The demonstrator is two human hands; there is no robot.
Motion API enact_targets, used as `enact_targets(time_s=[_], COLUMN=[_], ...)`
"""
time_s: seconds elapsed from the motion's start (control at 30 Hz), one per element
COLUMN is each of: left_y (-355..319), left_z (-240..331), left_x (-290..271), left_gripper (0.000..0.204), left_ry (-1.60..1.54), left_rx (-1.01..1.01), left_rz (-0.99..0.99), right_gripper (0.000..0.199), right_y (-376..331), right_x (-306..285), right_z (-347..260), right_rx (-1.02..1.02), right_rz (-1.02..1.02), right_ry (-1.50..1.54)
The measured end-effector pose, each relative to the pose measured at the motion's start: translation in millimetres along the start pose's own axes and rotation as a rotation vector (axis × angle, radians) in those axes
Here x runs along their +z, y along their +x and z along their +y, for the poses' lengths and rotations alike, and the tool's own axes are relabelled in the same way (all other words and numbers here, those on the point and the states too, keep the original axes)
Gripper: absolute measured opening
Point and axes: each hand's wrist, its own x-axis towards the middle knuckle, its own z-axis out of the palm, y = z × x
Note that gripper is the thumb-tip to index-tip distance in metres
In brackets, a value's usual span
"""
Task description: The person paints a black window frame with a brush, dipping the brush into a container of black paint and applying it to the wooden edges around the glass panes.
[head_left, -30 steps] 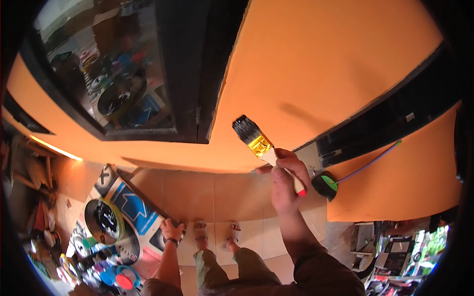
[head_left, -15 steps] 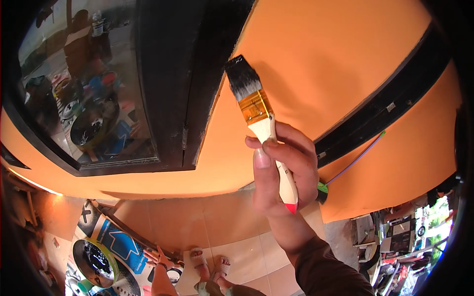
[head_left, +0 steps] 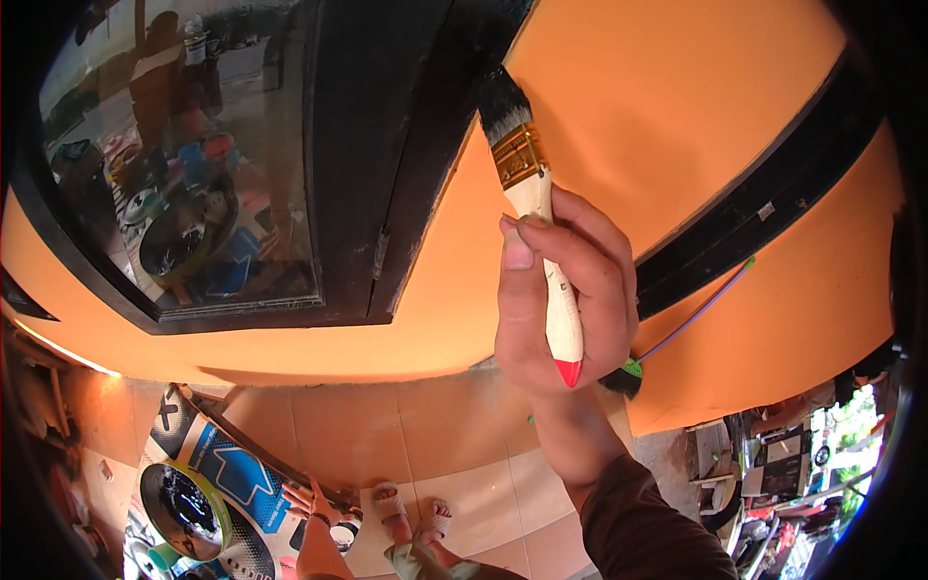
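Observation:
My right hand [head_left: 580, 280] is closed round the pale wooden handle of a paintbrush [head_left: 561, 314], which has a red end and a brass-coloured band. Black paint coats the bristles. Their tip meets the edge of the black window frame [head_left: 425, 145], where it borders the orange wall [head_left: 638, 87]; whether it touches the frame is hard to tell. Low on the left, my left hand [head_left: 305, 507] holds nothing, fingers apart, beside a blue-and-white printed sheet [head_left: 246, 488]. Left of it stands an open can [head_left: 228, 527] of black paint with a yellow-green rim.
A dark beam [head_left: 754, 208] crosses the wall on the right. Below it a green-headed brush on a purple stick [head_left: 691, 314] leans on the wall. My sandalled feet [head_left: 411, 507] stand on the tiled floor [head_left: 454, 445]. Assorted clutter [head_left: 773, 474] lies at the lower right.
My right hand has carried the paintbrush upward and slightly right along the edge of the frame. My left hand stays low beside the printed sheet.

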Motion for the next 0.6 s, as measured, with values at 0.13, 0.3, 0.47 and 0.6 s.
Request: enact_targets(time_s=[0.13,0.3,0.47,0.6], left_y=[-1.8,-2.1,-9.4,-2.1], left_z=[1.8,2.8,4.2,0.5], left_x=[-2.1,-2.8,-7.0,-1.9], left_gripper=[0.156,0.157,0.158,0.155], left_ry=[0.005,-0.007,0.003,0.014], left_rx=[-0.014,0.003,-0.014,-0.011], left_rz=[-0.010,-0.013,-0.017,0.026], right_gripper=[0.016,0.017,0.023,0.013], right_y=[0.1,-29.7,-10.4,-11.8], right_x=[4.0,0.3,3.4,7.6], right_z=[1.5,-4.0,-8.2,-5.0], right_rx=[-0.007,0.072,-0.003,0.061], right_rz=[0.028,-0.028,0.041,-0.018], right_ry=[-0.022,-0.008,-0.010,-0.025])
